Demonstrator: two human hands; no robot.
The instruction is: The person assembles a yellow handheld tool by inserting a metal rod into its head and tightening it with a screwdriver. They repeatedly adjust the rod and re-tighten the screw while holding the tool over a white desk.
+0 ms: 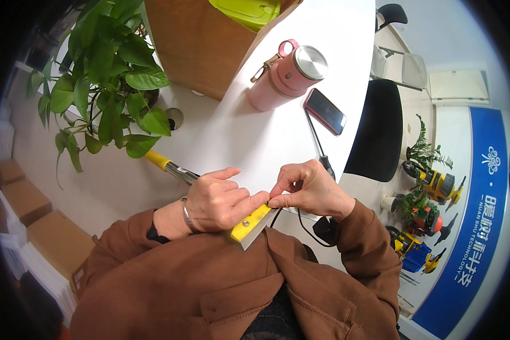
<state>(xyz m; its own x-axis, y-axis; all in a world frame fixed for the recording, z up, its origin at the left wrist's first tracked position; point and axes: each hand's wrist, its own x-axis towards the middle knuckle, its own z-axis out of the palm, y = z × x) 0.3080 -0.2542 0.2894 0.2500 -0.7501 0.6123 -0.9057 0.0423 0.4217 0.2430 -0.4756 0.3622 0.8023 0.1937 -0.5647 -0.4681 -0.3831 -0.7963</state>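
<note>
A scraper with a yellow head (pixel 245 226), a flat metal blade (pixel 253 237) and a metal shaft (pixel 182 173) ending in a yellow grip lies across my lap side of the table. My left hand (pixel 218 199) is wrapped around it where the shaft meets the head, its thumb stretched out. One screw shows on the head's face. At the head's far end, the thumb and fingertips of my right hand (pixel 307 187) pinch together. Whatever small thing sits between them is hidden.
On the white table (pixel 232 144) stand a pink bottle (pixel 283 79) and a brown paper bag (pixel 195 48); a phone (pixel 325 111) and a black-handled screwdriver-like tool (pixel 327 165) lie right. A leafy plant (pixel 105 85) hangs at left. A black chair (pixel 377 130) is beyond the table.
</note>
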